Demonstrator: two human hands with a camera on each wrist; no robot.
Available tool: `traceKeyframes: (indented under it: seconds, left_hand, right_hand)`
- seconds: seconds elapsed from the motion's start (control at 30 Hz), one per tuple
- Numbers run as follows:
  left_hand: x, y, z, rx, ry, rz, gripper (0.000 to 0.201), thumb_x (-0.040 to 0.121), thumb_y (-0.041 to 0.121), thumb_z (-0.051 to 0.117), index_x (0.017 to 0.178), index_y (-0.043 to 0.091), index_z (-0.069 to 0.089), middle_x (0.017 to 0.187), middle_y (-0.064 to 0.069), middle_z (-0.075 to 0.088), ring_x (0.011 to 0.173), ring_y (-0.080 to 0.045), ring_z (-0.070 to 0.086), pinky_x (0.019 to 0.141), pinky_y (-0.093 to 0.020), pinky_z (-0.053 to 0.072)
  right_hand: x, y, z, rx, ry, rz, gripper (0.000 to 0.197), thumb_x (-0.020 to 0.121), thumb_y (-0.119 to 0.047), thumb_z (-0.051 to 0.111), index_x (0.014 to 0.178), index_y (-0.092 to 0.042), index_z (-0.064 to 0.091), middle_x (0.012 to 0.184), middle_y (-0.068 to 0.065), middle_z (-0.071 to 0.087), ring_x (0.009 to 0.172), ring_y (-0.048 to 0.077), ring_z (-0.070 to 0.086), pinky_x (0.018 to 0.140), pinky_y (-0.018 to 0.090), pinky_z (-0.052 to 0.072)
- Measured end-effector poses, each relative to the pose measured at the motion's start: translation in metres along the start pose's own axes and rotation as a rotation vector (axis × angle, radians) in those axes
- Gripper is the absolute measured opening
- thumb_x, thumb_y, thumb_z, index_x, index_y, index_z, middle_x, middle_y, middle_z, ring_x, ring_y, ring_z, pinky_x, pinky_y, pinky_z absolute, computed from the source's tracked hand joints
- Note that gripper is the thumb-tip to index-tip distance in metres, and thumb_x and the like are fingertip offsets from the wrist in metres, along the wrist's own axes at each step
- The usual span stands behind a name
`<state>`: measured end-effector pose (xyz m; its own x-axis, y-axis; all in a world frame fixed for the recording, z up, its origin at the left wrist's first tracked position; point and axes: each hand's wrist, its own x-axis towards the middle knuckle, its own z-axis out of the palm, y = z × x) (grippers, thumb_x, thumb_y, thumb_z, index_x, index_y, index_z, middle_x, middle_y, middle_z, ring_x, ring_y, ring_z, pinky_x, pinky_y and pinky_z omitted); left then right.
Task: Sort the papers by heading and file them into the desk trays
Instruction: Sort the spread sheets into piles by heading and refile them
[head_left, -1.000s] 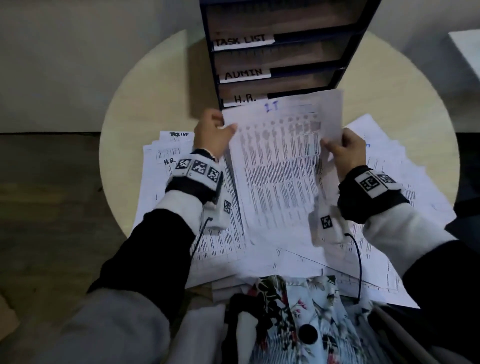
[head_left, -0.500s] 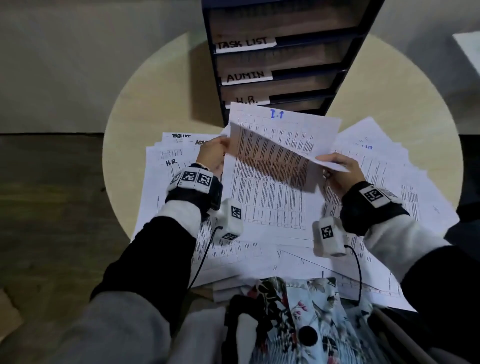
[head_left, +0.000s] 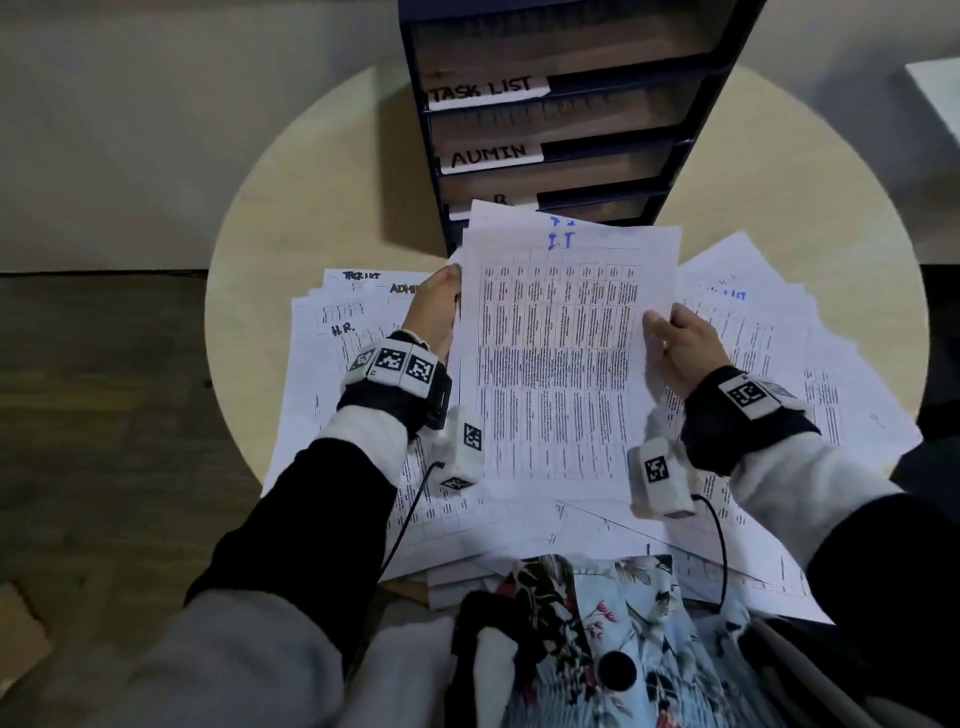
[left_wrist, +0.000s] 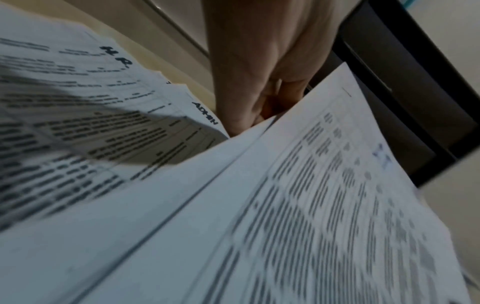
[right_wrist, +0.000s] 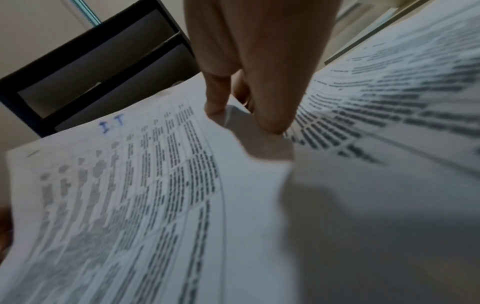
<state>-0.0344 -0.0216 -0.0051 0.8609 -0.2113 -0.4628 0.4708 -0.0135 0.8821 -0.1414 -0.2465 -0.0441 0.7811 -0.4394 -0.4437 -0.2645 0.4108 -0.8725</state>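
A thin stack of printed sheets headed "I T" in blue, the IT papers (head_left: 561, 353), is held above the table just in front of the desk trays (head_left: 561, 130). A second "I T" heading peeks out behind the top sheet. My left hand (head_left: 441, 296) grips the stack's left edge, and its curled fingers (left_wrist: 249, 115) meet the IT papers (left_wrist: 311, 205) there. My right hand (head_left: 662, 330) pinches the right edge, thumb on top (right_wrist: 215, 102) of the IT papers (right_wrist: 130, 185). The dark tray tower carries labels TASK LIST, ADMIN and a half-hidden H.R.
Several loose sheets (head_left: 363, 353) headed H.R., ADMIN and a task heading fan over the round beige table (head_left: 291, 208) on the left. More sheets (head_left: 779, 353) spread to the right. Wrist cameras and cables hang below both wrists. The tray tower (right_wrist: 103, 72) stands close ahead.
The sheet I held up a second ago has been laid by my right hand onto another IT sheet. Both hands now hold the two together, slightly offset.
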Motion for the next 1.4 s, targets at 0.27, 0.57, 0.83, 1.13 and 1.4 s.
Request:
traceKeyframes:
  seconds: [0.27,0.57,0.83,1.13,1.4]
  left_hand:
    - [-0.024,0.002,0.022,0.266,-0.063,0.063,0.057,0.099,0.045,0.027,0.144,0.011,0.03,0.147,0.001,0.036,0.135,-0.015,0.034,0.114,-0.032,0.023]
    - [-0.051,0.098,0.04,0.116,0.238,0.775,0.022,0.092,0.007,0.049,0.113,0.0,0.054,0.102,-0.005,0.061,0.092,-0.01,0.06,0.087,-0.021,0.049]
    - [-0.054,0.071,0.039,0.037,0.102,0.586,0.056,0.077,0.027,0.069,0.123,0.003,0.049,0.111,-0.004,0.064,0.102,-0.012,0.062,0.095,-0.027,0.049]
    - [-0.037,0.047,0.031,0.204,0.114,0.391,0.06,0.088,0.04,0.051,0.134,0.002,0.043,0.138,-0.012,0.049,0.129,-0.024,0.045,0.11,-0.045,0.036]
    - [-0.014,-0.011,0.024,0.413,0.032,-0.03,0.039,0.098,0.017,0.042,0.136,0.006,0.044,0.136,-0.009,0.052,0.126,-0.028,0.047,0.109,-0.038,0.035]
  right_hand:
    - [-0.008,-0.008,0.007,-0.198,0.155,-0.112,0.025,0.093,-0.001,0.044,0.087,-0.025,0.043,0.085,0.003,0.06,0.083,0.02,0.056,0.07,0.026,0.044]
    - [-0.039,-0.124,0.043,-0.066,0.062,-1.01,0.022,0.087,0.004,0.047,0.088,-0.018,0.047,0.085,0.002,0.053,0.082,0.004,0.052,0.078,0.021,0.043]
    - [-0.048,-0.095,0.044,-0.026,0.062,-0.877,0.019,0.084,-0.004,0.057,0.091,-0.017,0.045,0.087,-0.008,0.058,0.08,-0.002,0.054,0.078,0.018,0.044]
    - [-0.028,-0.095,0.038,-0.308,0.265,-0.825,0.02,0.084,-0.013,0.048,0.076,-0.026,0.034,0.07,-0.013,0.038,0.059,-0.009,0.037,0.057,0.017,0.03]
    - [0.004,-0.034,0.016,-0.618,0.231,-0.2,0.036,0.083,0.001,0.041,0.118,-0.004,0.046,0.106,0.02,0.061,0.09,0.029,0.059,0.083,0.041,0.049]
